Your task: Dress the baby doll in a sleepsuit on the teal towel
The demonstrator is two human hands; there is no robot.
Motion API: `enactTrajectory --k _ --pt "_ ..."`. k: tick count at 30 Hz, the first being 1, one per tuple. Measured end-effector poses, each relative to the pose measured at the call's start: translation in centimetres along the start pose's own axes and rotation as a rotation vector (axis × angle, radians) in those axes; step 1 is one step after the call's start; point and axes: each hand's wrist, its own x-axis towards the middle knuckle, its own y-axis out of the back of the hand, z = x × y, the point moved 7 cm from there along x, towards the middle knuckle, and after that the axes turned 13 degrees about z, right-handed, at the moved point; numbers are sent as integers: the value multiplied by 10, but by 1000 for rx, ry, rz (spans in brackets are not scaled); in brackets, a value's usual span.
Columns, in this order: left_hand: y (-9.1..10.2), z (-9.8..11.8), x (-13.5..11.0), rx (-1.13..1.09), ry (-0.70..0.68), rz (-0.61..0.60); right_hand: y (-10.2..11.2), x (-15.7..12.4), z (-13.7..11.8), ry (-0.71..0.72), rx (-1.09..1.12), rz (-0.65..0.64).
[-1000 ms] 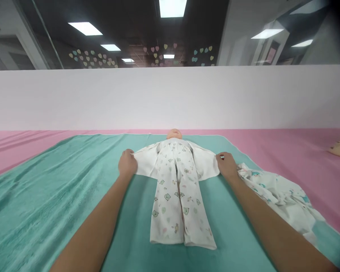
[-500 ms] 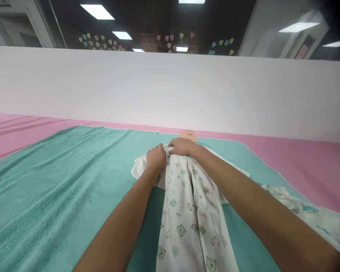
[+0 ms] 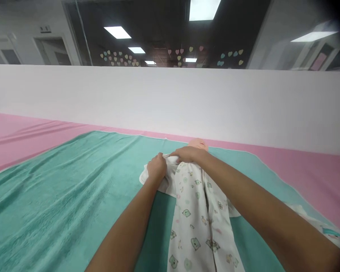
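Note:
A baby doll's head [image 3: 198, 143] shows just beyond my hands, at the far part of the teal blanket [image 3: 82, 181]. Below it spreads a white baby top [image 3: 169, 185], sticking out on both sides. White baby pants [image 3: 195, 219] printed with small green animal faces run from under my right hand towards me. My left hand [image 3: 157, 168] is closed on the left part of the white top. Pinching the top's upper edge, my right hand [image 3: 187, 154] lies between the doll's head and the pants. The doll's body is hidden under the cloth.
A crumpled white cloth with teal print [image 3: 325, 226] lies at the right, partly behind my right forearm. Pink sheeting [image 3: 308, 168] borders the blanket. A white wall [image 3: 147, 98] rises behind, with a dark window [image 3: 155, 30] above it.
The view has tilted up and turned left, so everything sits lower and further right. My hands have moved slightly apart, with more of the white top showing between them.

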Motion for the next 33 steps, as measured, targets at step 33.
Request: enactTrajectory --k 33 --pt "19 -31 -18 -217 -183 -141 53 -81 37 -91 164 54"
